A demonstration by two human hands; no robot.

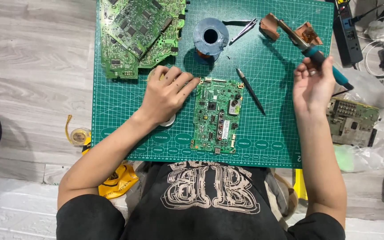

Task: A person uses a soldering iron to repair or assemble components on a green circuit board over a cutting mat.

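On the cutting mat [281, 133] a circuit board [215, 115] lies at the near middle. Behind it stands a solder spool [210, 36], with tweezers [244, 30] to its right. A stack of boards [138, 33] lies far left, a probe [250, 91] just right of the circuit board.

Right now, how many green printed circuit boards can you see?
4: two stacked green circuit boards at the mat's top-left corner, one small green board mid-mat, one bagged board at right. Others may be hidden underneath.

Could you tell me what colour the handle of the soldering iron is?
Teal soldering iron handle, in the right hand; head view.
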